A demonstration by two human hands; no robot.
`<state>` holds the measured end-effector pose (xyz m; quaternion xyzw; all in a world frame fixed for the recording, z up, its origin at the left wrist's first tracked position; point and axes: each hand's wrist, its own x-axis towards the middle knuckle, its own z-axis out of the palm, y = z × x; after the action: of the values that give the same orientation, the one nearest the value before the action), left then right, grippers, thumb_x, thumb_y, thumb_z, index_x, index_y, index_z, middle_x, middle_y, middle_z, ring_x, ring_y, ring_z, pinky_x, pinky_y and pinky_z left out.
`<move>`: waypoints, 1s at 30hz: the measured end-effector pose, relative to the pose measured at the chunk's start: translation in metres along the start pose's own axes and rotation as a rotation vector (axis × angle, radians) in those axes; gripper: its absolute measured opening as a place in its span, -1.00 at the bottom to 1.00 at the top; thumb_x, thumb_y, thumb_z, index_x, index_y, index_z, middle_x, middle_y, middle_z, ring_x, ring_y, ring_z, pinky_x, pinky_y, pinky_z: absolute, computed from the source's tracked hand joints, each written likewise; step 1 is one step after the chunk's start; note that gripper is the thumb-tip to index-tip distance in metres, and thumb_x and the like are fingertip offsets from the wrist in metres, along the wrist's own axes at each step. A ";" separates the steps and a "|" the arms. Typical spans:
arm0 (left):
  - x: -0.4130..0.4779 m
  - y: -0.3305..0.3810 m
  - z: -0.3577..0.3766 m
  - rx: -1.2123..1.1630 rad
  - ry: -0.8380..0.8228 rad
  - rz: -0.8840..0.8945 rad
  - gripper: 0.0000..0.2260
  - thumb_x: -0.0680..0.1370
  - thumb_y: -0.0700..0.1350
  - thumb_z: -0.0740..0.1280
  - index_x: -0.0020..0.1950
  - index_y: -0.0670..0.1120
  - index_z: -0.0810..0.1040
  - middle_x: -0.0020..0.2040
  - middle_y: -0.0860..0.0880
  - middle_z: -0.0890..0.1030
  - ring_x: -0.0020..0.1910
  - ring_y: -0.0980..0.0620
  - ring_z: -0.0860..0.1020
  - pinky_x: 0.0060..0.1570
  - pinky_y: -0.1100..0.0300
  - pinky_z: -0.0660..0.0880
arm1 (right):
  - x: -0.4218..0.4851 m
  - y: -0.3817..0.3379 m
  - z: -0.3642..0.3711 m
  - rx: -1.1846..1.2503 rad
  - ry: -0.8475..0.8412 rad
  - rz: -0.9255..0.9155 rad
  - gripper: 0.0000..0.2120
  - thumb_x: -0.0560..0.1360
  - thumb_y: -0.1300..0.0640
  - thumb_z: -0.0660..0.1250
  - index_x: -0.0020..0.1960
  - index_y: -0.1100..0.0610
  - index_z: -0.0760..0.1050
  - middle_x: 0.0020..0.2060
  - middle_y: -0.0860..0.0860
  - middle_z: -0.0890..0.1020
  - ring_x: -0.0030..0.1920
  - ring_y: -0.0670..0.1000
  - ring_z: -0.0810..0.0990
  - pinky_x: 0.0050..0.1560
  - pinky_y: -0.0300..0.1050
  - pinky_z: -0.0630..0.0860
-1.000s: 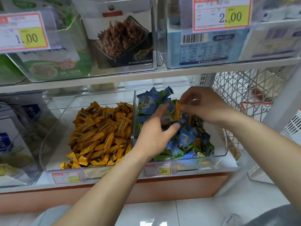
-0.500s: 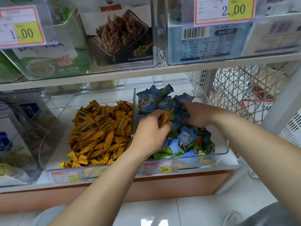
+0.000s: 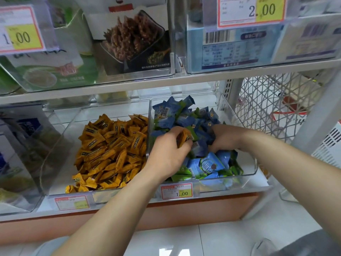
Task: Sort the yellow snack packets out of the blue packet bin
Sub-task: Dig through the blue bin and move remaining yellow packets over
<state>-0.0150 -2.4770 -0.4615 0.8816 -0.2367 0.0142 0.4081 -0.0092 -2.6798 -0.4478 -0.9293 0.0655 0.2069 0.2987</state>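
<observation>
On the upper shelf [image 3: 166,83], a green box [image 3: 55,71], a dark box [image 3: 132,39] picturing brown sticks and a pale blue box [image 3: 230,48] are sitting in clear bins, with a 1.00 price tag [image 3: 22,30] and a 2.00 price tag [image 3: 251,11] hanging in front. A white wire basket [image 3: 273,108] is standing at the right above the tiled floor [image 3: 221,237].

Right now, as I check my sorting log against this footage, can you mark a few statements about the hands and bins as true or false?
1. The left hand holds a yellow packet. True.
2. The right hand hovers clear above the blue packet bin. False: it is down in the bin, with its fingers among the blue packets.
3. The heap of yellow packets lies in the bin left of the blue packet bin. True.
4. The price tag on the front of the blue packet bin reads 2.00. False: it reads 1.00.
</observation>
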 end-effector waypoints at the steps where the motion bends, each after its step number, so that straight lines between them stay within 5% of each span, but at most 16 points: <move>1: 0.000 0.000 0.000 -0.001 0.002 -0.001 -0.84 0.59 0.00 0.33 0.14 0.01 0.55 -0.16 0.04 0.62 -0.18 0.03 0.57 -0.23 0.19 0.45 | -0.001 0.001 0.000 0.054 -0.004 0.010 -0.61 0.30 0.16 0.56 0.05 0.28 0.57 -0.11 0.22 0.69 -0.11 0.15 0.67 -0.12 0.10 0.60; 5: 0.000 0.000 0.000 -0.009 0.006 -0.007 -0.85 0.59 0.01 0.33 0.13 0.03 0.55 -0.19 0.08 0.61 -0.23 0.09 0.56 -0.30 0.25 0.38 | -0.005 0.001 0.003 0.234 -0.046 0.040 -0.75 0.36 0.27 0.53 0.01 0.26 0.58 -0.29 0.14 0.68 -0.31 0.12 0.66 -0.36 -0.13 0.54; 9: 0.001 -0.003 0.001 0.026 -0.010 -0.012 -0.84 0.59 0.02 0.32 0.15 0.05 0.53 -0.17 0.08 0.61 -0.22 0.07 0.56 -0.33 0.30 0.35 | -0.010 0.005 0.002 0.349 -0.079 0.025 -0.72 0.36 0.39 0.51 0.04 0.34 0.56 -0.07 0.27 0.70 -0.05 0.25 0.71 0.07 0.18 0.64; 15: 0.003 -0.004 0.003 0.051 -0.005 -0.025 -0.74 0.62 -0.04 0.28 0.30 0.09 0.38 -0.13 0.02 0.67 -0.18 0.05 0.61 -0.28 0.20 0.45 | -0.019 -0.005 -0.005 0.531 0.266 -0.115 -0.63 0.45 0.27 0.50 0.21 0.26 0.52 0.02 0.18 0.64 -0.06 0.17 0.70 -0.01 0.08 0.67; 18: 0.002 -0.002 0.002 -0.016 0.008 0.001 -0.76 0.64 -0.12 0.24 0.26 0.13 0.43 -0.15 0.04 0.65 -0.31 0.17 0.55 -0.34 0.29 0.41 | -0.027 -0.009 -0.009 0.592 0.430 -0.166 -0.70 0.40 0.19 0.56 0.07 0.21 0.55 -0.05 0.20 0.65 -0.12 0.17 0.71 -0.10 0.08 0.69; 21: 0.003 0.003 0.002 -0.201 0.018 -0.040 -0.83 0.66 -0.12 0.20 0.19 0.10 0.50 0.02 0.10 0.62 -0.13 0.17 0.54 -0.15 0.31 0.42 | -0.037 -0.017 -0.011 0.530 0.529 -0.246 -0.77 0.37 0.07 0.59 -0.16 0.13 0.58 -0.18 0.14 0.68 -0.21 0.13 0.71 -0.17 0.07 0.69; 25: 0.002 0.012 -0.001 -0.389 -0.047 -0.005 -0.76 0.54 0.17 0.29 0.16 0.13 0.48 0.03 0.14 0.62 0.00 0.25 0.57 -0.02 0.31 0.49 | -0.040 -0.032 0.004 0.564 0.496 -0.303 -0.75 0.35 -0.04 0.58 -0.21 0.11 0.62 -0.30 0.08 0.70 -0.33 0.11 0.66 -0.29 -0.04 0.55; 28: 0.002 0.009 -0.005 -0.335 0.009 0.039 -0.75 0.53 0.10 0.36 0.17 0.08 0.52 -0.08 0.13 0.63 -0.11 0.21 0.58 -0.12 0.25 0.49 | -0.041 -0.039 0.007 0.890 0.331 -0.293 -0.76 0.51 0.00 0.45 -0.08 0.21 0.61 -0.30 0.06 0.71 -0.35 0.03 0.68 -0.39 -0.22 0.55; 30: 0.003 0.005 -0.010 -0.237 0.096 0.059 -0.84 0.56 0.02 0.39 0.14 0.10 0.56 -0.11 0.18 0.63 -0.14 0.26 0.56 -0.16 0.35 0.43 | -0.042 -0.035 0.002 0.832 0.337 -0.266 -0.79 0.58 0.00 0.37 -0.04 0.16 0.61 -0.20 0.09 0.73 -0.24 0.09 0.73 -0.35 -0.16 0.60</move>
<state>-0.0131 -2.4738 -0.4511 0.8181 -0.2429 0.0401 0.5197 -0.0395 -2.6503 -0.4122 -0.7517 0.0709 -0.0306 0.6550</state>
